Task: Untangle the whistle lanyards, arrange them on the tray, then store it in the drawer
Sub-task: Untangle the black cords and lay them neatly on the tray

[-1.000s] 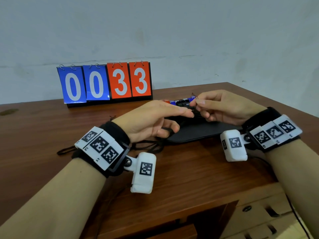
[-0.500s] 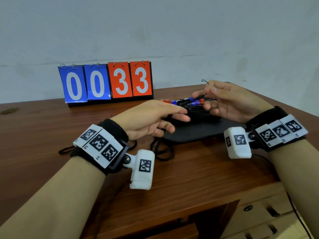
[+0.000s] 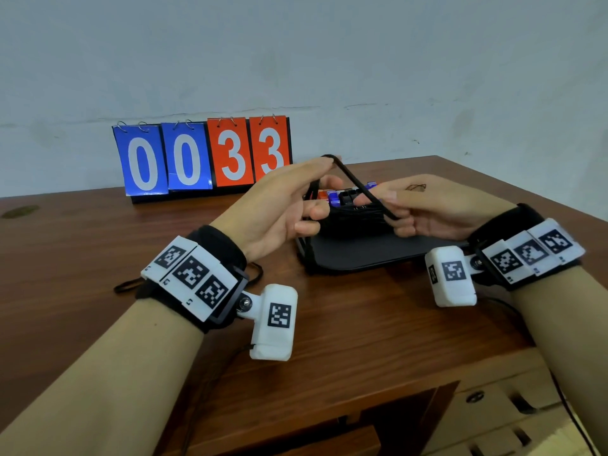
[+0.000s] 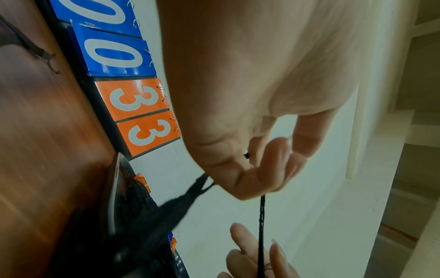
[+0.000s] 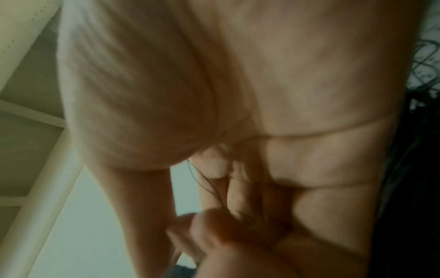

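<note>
A black tray [image 3: 362, 256] lies on the wooden table. On it sit a heap of black lanyard cords [image 3: 353, 220] and several orange, blue and black whistles [image 3: 340, 196]. My left hand [image 3: 327, 161] is raised above the tray and pinches a loop of one black lanyard cord [image 3: 358, 185]. That cord runs taut down to my right hand [image 3: 393, 213], which grips it just over the heap. In the left wrist view my left hand [image 4: 252, 169] pinches the cord [image 4: 262, 216], with more strands trailing to the tray [image 4: 114, 188]. The right wrist view is blurred and shows mostly palm.
A flip scoreboard [image 3: 200, 156] reading 0033 stands at the back against the wall. A loose black strap [image 3: 128, 284] lies on the table behind my left wrist. Wooden drawers [image 3: 493, 406] sit under the table's front right edge.
My left hand has risen from table height, pulling a cord loop up. My right hand has dropped from its raised position to the heap and now holds the same cord.
</note>
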`<state>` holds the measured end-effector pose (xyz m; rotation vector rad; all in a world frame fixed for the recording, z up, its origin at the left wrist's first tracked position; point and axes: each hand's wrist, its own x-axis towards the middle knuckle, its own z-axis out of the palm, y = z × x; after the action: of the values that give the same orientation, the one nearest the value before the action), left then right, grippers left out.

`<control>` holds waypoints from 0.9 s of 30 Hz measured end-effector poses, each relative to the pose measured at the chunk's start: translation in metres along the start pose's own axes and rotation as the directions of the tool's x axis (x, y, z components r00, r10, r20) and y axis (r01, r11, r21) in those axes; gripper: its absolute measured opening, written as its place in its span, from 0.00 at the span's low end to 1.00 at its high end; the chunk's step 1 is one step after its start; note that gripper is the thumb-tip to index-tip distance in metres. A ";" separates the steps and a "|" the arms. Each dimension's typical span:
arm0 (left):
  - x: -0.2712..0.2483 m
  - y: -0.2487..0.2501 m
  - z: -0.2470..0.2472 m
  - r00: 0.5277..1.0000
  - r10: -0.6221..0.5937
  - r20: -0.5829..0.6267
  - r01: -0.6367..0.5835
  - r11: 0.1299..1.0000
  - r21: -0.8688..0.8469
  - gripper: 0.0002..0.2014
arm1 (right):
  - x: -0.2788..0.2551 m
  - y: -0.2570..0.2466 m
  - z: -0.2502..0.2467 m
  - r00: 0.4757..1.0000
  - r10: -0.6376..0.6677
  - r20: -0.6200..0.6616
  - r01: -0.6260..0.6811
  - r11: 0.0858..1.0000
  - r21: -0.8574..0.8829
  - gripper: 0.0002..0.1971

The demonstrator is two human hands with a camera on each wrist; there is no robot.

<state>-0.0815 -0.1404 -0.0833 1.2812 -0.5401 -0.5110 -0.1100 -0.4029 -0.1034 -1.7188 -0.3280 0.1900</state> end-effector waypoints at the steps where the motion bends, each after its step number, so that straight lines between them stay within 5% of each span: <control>1: 0.000 -0.001 0.000 1.000 0.007 0.020 -0.007 1.000 -0.024 0.27 | -0.001 0.000 0.001 1.000 0.003 0.007 -0.003 0.999 -0.035 0.20; 10: -0.006 0.000 0.008 0.955 0.012 0.296 0.024 0.992 -0.120 0.23 | -0.006 -0.006 0.011 0.974 -0.033 0.222 0.029 0.999 0.021 0.10; 18: -0.005 -0.006 0.015 0.894 0.040 0.445 0.072 0.970 -0.233 0.27 | -0.005 -0.009 0.025 0.851 -0.041 0.524 -0.002 0.997 0.082 0.11; 22: -0.003 -0.005 0.013 0.908 0.043 0.417 0.058 0.972 -0.227 0.27 | -0.005 -0.008 0.024 0.853 -0.064 0.518 0.021 0.996 0.088 0.10; 27: 0.001 0.002 0.000 0.978 0.027 0.208 -0.004 0.994 -0.110 0.23 | -0.002 -0.005 0.016 0.922 -0.111 0.370 0.094 0.994 0.062 0.11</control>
<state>-0.0801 -0.1407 -0.0810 1.1249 -0.6878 -0.6582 -0.1176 -0.3880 -0.1018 -1.6127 -0.6889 0.4468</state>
